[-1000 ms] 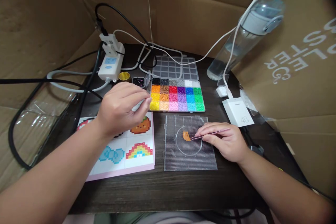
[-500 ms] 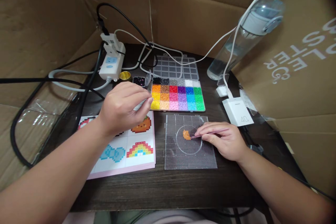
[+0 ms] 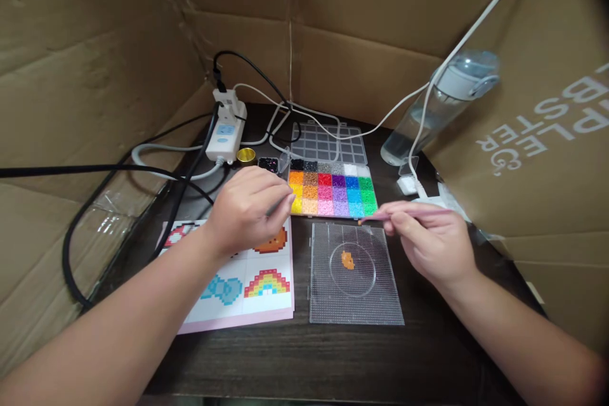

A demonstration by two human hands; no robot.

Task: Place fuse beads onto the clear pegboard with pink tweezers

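My right hand (image 3: 431, 238) grips pink tweezers (image 3: 380, 216), whose tip holds a small orange-brown bead (image 3: 360, 222) above the far edge of the clear pegboard (image 3: 328, 311). A small orange patch of beads (image 3: 347, 260) sits inside a ring on the pegboard. My left hand (image 3: 252, 206) hovers over the top of the pattern sheet (image 3: 266, 314), beside the left end of the bead box (image 3: 333, 187). Its thumb and fingers are pinched together; whatever they hold, if anything, I cannot make out. The box's compartments hold beads sorted by colour.
A power strip (image 3: 227, 133), a gold cup (image 3: 246, 156) and a small box of dark beads (image 3: 269, 165) stand at the back left. A water bottle (image 3: 438, 108) leans at the back right, near a white charger (image 3: 431, 202). Cables cross the back; cardboard walls surround the table.
My right hand has lifted the tweezers off the orange patch and moved them up toward the bead box, a bead at their tip. My left hand stays pinched by the box. The view has shifted.
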